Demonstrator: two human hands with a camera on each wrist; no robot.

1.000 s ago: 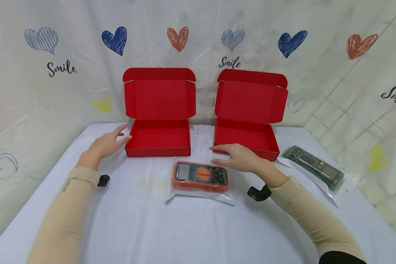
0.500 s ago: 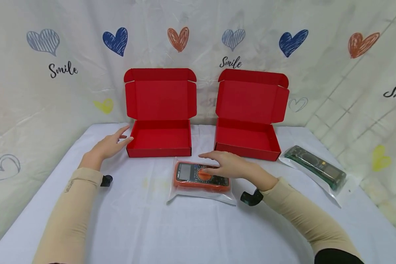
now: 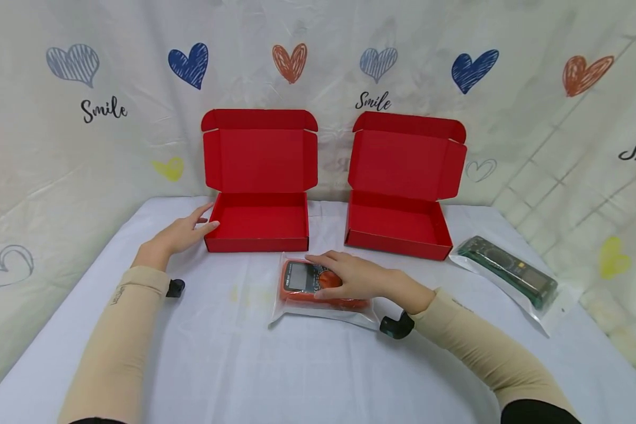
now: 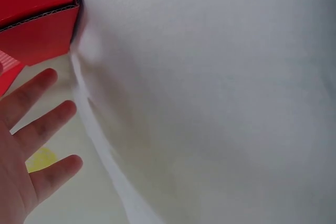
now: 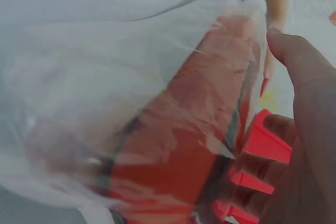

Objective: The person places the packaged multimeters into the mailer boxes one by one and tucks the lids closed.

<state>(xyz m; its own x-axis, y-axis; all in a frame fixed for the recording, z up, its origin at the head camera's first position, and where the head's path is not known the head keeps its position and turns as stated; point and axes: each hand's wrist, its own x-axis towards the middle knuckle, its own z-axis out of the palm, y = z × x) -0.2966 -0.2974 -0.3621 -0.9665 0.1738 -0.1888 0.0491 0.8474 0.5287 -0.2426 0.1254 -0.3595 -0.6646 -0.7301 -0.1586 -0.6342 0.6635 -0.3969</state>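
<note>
An orange multimeter (image 3: 298,277) with a black face lies in a clear plastic bag in the middle of the table. My right hand (image 3: 356,275) is over it, thumb toward its near side and fingers toward its far side. The right wrist view shows the fingers and thumb spread around the bagged multimeter (image 5: 168,156). On the left, my left hand (image 3: 179,235) is at the left wall of the left red box (image 3: 257,244), whose lid stands up. In the left wrist view that hand's fingers (image 4: 44,124) are spread and hold nothing.
A second red box (image 3: 394,242), lid raised, stands to the right of the first. Farther right lies a dark green multimeter (image 3: 509,271) in a clear bag. Behind the boxes hangs a white cloth printed with hearts. White cloth (image 3: 233,365) covers the table.
My right hand has moved left from in front of the right box to over the orange multimeter. The left hand stays beside the left box.
</note>
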